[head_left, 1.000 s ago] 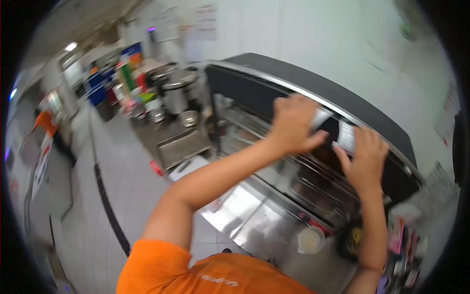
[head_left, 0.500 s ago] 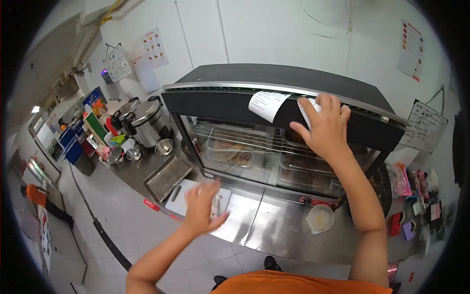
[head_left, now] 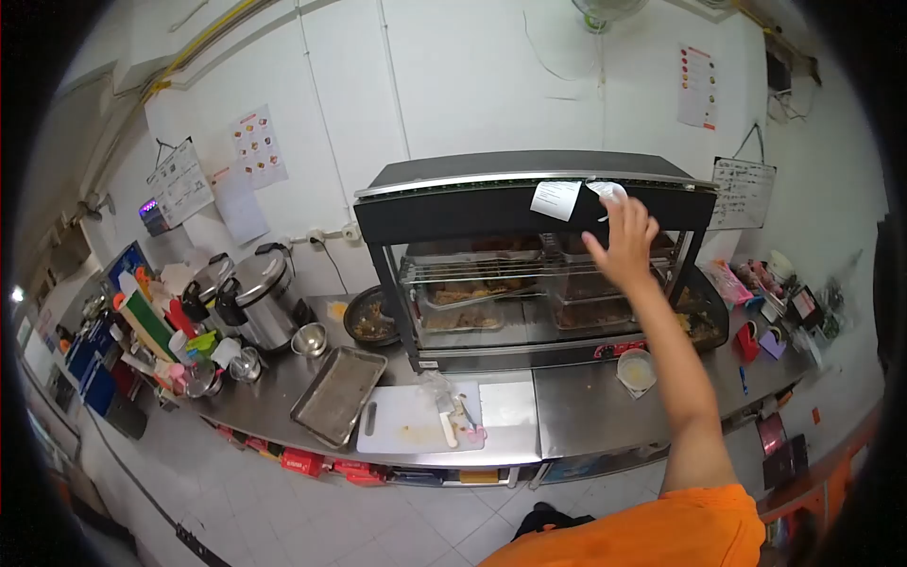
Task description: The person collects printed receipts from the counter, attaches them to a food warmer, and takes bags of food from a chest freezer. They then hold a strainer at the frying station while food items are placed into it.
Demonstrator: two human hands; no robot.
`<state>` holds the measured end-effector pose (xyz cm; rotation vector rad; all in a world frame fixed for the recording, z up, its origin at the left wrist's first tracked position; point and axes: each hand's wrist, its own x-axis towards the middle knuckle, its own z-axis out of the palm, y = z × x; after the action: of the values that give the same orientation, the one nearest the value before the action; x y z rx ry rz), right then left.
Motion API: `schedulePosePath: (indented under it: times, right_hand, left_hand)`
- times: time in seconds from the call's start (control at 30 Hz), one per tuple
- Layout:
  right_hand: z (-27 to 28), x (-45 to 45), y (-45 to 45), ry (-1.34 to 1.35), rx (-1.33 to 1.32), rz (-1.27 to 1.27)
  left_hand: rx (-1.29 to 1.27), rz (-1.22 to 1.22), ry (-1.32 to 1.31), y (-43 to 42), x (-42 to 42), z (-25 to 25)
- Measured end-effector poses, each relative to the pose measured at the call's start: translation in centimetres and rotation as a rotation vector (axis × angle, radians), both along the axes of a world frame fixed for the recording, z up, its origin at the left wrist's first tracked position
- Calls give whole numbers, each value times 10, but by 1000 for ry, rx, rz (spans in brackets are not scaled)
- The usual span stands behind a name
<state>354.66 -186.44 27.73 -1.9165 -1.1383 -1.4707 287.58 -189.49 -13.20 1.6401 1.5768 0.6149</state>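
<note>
My right hand point(head_left: 625, 244) is raised in front of the upper right of a black food warmer point(head_left: 453, 220). Its fingers are apart and the thumb is stretched out, so it is open. Just behind the fingertips a curled white paper slip point(head_left: 607, 190) hangs from the warmer's top edge; whether the fingers touch it I cannot tell. To its left hangs another printed slip point(head_left: 556, 200). Inside the warmer, trays of food point(head_left: 463, 316) sit on and under a wire rack point(head_left: 472, 271). My left hand is out of view.
A white cutting board point(head_left: 406, 427) bearing a knife point(head_left: 447, 429) lies on the steel counter point(head_left: 505, 402). Beside it are a metal tray point(head_left: 338, 395), a small bowl point(head_left: 309, 339) and large pots point(head_left: 265, 296). A plastic tub point(head_left: 636, 369) stands below my right forearm.
My left hand has left the view, uncovering the cutting board. My right hand has come down slightly from the slip, which still hangs on the warmer. The camera has shifted.
</note>
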Motion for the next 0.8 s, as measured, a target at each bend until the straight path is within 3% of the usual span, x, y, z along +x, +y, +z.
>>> schedulePosePath:
  times: [0.13, 0.3, 0.33, 0.4, 0.47, 0.5, 0.6, 0.67, 0.73, 0.8]
  right_hand:
    - [-83, -129, 23, 222, 35, 202]
    - [-248, -267, 97, 751, -490, 576]
    - [-268, -295, 119, 836, -610, 623]
    - [-298, -351, 169, 883, -721, 963]
    - [-295, -412, 220, 897, -1072, 1037]
    - [-306, -447, 248, 1000, -1124, 1125]
    - [-340, -562, 325, 939, -1187, 1499]
    - [-336, -643, 369, 776, -1398, 1669]
    - [-299, -711, 411, 596, -1660, 1721]
    - [-316, -788, 456, 326, -1712, 1818]
  left_hand:
    - [-14, -50, -149, 70, -24, 9]
    - [-56, -71, -291, 148, -73, 3]
    - [-70, -64, -315, 163, -88, -2]
    - [-106, -47, -352, 194, -121, -15]
    - [-150, -18, -385, 221, -163, -29]
    - [-169, 0, -400, 234, -187, -34]
    - [-193, 29, -388, 263, -258, -45]
    - [-256, 102, -378, 293, -288, -40]
    - [-310, 154, -361, 328, -311, -27]
    - [-331, 194, -356, 365, -337, -20]
